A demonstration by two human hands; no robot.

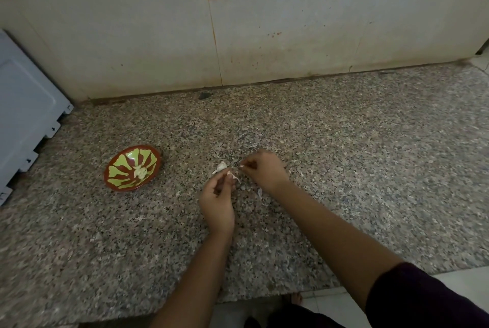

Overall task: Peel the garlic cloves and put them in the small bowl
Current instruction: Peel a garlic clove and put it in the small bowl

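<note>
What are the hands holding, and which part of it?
The left hand pinches a garlic clove by one end; the right hand pinches a scrap of peel.

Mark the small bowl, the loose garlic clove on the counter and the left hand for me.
small bowl (120, 162): head view, bare painted inner wall.
loose garlic clove (221, 166): head view, middle of its white skin.
left hand (217, 196): head view, middle of the hand.

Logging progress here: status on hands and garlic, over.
Left hand grips a clove, right hand pinches its skin. Small bowl holds peeled cloves. Loose clove lies on counter.
</note>
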